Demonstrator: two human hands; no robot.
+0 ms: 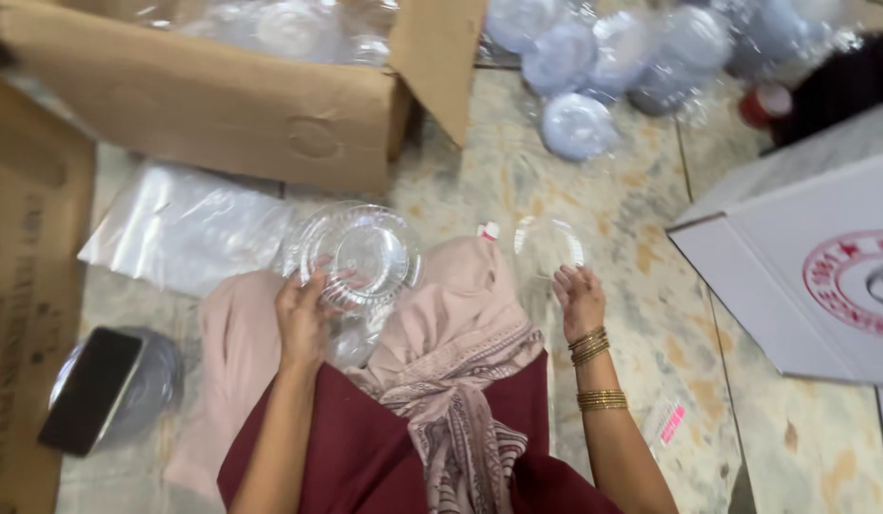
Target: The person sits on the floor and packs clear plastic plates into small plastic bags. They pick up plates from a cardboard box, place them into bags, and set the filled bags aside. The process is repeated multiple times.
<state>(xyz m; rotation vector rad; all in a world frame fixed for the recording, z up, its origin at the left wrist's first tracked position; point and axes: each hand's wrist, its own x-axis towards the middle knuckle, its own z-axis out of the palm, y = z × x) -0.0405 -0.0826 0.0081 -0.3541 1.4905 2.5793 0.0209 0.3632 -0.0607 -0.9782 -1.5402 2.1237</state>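
Observation:
My left hand (304,319) grips a stack of clear round plastic containers (361,255) above my lap, fingers on the stack's left rim. My right hand (578,297) holds a single clear plastic lid (548,246) by its lower edge, over the marbled floor to the right of my knee. The two hands are apart, with my pink-clothed knee between them. Gold bangles ring my right wrist.
An open cardboard box (204,105) with clear plastic inside stands ahead on the left. Bagged clear lids (613,57) lie at the top right. A white carton (794,257) sits at right. A flat plastic bag (185,228) and a dark phone (89,390) lie at left.

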